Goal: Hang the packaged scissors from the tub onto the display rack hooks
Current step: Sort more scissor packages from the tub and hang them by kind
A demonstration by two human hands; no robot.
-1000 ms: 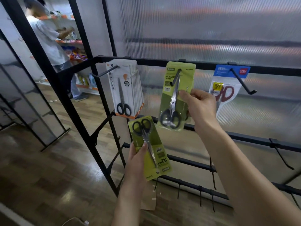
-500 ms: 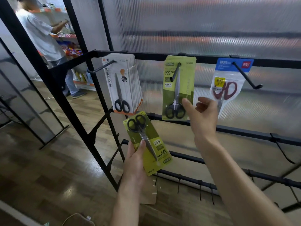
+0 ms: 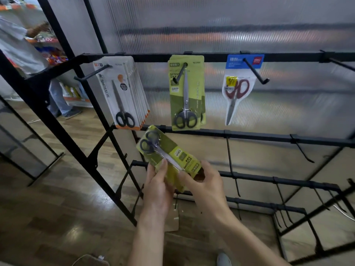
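- Since half a second ago, right hand (image 3: 206,186) has dropped from the hung green pack (image 3: 186,93) to join the left hand (image 3: 158,191) on the held pack (image 3: 169,156).
- Left hand grasps the held pack's lower end, thumb pressed on its front face.
- Right hand pinches the same lower end from the other side, fingers (image 3: 187,178) on the card edge.
- Held pack sits just above both hands, in front of the rack's (image 3: 249,136) second bar, on no hook.
- Its long axis runs diagonally: handles up and to the left, blade tips down and right toward the right hand; print reads upside down.
- Directly above the hands, the hung green pack hangs on the middle hook (image 3: 179,73), upright, handles down.
- Up and left of the left hand, a white stack (image 3: 123,93) hangs on its hook.
- Up and right of the right hand, a red-handled pack (image 3: 238,89) hangs with its blades pointing down.
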